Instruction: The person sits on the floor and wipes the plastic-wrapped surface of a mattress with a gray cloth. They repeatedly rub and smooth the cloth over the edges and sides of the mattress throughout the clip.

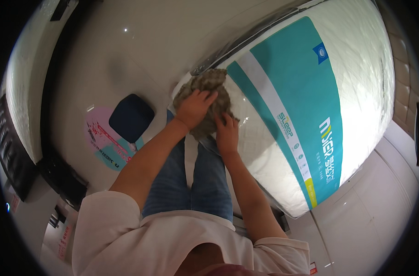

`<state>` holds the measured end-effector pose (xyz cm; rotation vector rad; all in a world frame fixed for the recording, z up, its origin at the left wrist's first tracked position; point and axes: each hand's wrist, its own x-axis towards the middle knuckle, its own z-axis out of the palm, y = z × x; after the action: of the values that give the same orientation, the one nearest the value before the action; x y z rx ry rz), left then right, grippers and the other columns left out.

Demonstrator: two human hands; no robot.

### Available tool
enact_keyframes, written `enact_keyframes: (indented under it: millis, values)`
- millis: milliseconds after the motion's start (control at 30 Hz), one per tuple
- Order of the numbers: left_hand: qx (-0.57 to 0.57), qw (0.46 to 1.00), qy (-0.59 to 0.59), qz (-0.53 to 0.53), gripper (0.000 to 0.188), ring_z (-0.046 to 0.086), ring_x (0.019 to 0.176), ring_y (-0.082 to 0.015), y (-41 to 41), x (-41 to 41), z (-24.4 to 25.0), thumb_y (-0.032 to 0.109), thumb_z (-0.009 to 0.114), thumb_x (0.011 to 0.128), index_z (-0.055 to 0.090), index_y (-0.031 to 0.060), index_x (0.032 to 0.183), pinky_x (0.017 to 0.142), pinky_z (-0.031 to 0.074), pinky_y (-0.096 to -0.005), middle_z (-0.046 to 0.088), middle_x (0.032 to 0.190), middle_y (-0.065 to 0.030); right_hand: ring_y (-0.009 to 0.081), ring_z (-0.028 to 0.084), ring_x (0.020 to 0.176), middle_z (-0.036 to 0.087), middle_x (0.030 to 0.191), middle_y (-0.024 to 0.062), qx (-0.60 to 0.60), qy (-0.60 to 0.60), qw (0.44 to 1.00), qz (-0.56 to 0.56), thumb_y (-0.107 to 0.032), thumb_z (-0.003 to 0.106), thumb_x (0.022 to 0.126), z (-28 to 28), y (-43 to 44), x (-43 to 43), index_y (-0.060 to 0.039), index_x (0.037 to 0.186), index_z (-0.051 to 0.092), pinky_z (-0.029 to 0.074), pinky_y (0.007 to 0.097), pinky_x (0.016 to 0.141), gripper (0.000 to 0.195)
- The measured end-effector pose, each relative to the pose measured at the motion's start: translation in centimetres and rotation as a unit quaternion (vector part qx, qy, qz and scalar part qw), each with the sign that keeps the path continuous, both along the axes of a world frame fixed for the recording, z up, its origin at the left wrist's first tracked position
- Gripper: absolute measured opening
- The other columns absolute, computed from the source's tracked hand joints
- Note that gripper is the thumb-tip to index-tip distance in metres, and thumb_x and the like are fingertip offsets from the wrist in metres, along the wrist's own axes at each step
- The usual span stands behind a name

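Note:
A crumpled brown cloth (pixel 214 81) lies over the near corner of a plastic-wrapped white mattress (pixel 261 145), in front of my legs. My left hand (pixel 195 108) is on the cloth's left part, fingers bent into its folds. On the right edge of the same cloth is my right hand (pixel 226 134), its fingertips gripping the fabric. The two hands are a short way apart, and the fabric under the fingers is hidden. A wide teal printed band (pixel 292 86) with a pale stripe runs across the mattress beside the cloth.
A dark blue padded seat (pixel 131 117) stands on the glossy tiled floor (pixel 92 69) at my left, beside a round pink and teal floor sticker (pixel 99 127). Another wrapped mattress (pixel 26 79) is at the far left. A tufted brown headboard (pixel 402 76) borders the right side.

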<state>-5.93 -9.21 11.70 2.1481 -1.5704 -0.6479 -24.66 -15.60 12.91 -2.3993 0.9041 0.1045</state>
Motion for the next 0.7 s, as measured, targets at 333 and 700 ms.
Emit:
enact_keyframes:
  millis: [333,700]
  values:
    - [0.079,0.993,0.088,-0.029,0.018,0.058,0.097,-0.0364,2.4,1.1,0.7,0.008,0.062,0.083,0.055,0.0052,0.100,0.078,0.053,-0.0442,0.053,0.097,-0.0134,0.0347,0.055,0.100,0.061,0.099,0.0102,0.020,0.003,0.995,-0.098,0.008,0.059,0.073,1.6,0.3,3.2,-0.0085,0.090,0.071,0.048,0.0439,0.085,0.027]
    - [-0.087,0.979,0.071,0.168,0.062,0.045,0.131,-0.0440,-5.3,6.3,2.2,0.010,0.065,0.087,0.038,-0.0088,0.140,0.108,0.041,-0.0434,0.042,0.141,-0.0310,0.0321,0.037,0.143,0.042,0.153,0.0117,-0.201,-0.041,0.969,-0.136,-0.006,0.064,0.086,3.4,-7.0,14.5,-0.0166,0.133,0.062,0.032,0.0475,0.110,0.049]
